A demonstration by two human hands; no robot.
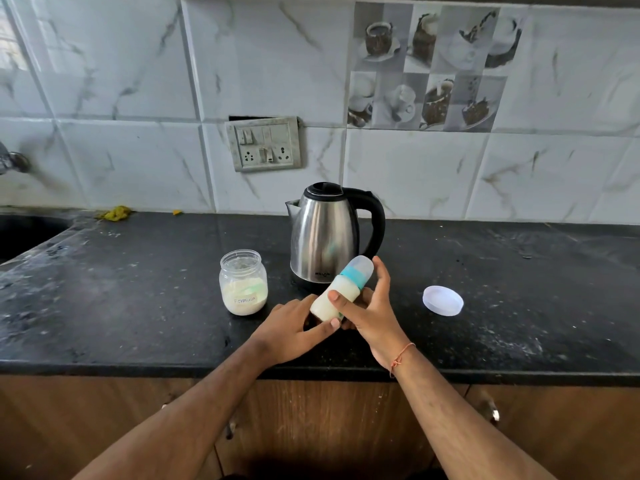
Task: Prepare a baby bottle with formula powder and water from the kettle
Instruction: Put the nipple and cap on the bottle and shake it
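- Bottle (341, 292) held tilted above the counter (138, 306), cap end up and toward the kettle (329, 233), base down toward the left hand (294, 323).
- Milky liquid inside, teal collar and clear cap on: filling and closing look done, so mixing or a final check seems the step in hand.
- Left hand cupped at the base, thumb lying along the underside, fingers wrapped partly behind; gripping the bottle.
- Right hand (367, 313) clamped on the upper body, thumb pressed on the front, forefinger stretched up beside the cap.
- Jar (243, 282) of powder standing open just left of the kettle, labelled, about half full.
- Lid (443, 300) lying flat on the counter, well to the right of the hands, apart from the jar.
- Kettle upright behind the bottle, lid down, spout to the left.
- Next, probably: shake or swirl with both grips kept firm and the collar tight, since a loose collar could leak.
- After that: stand the bottle upright on the counter, fetch the lid and close the jar.
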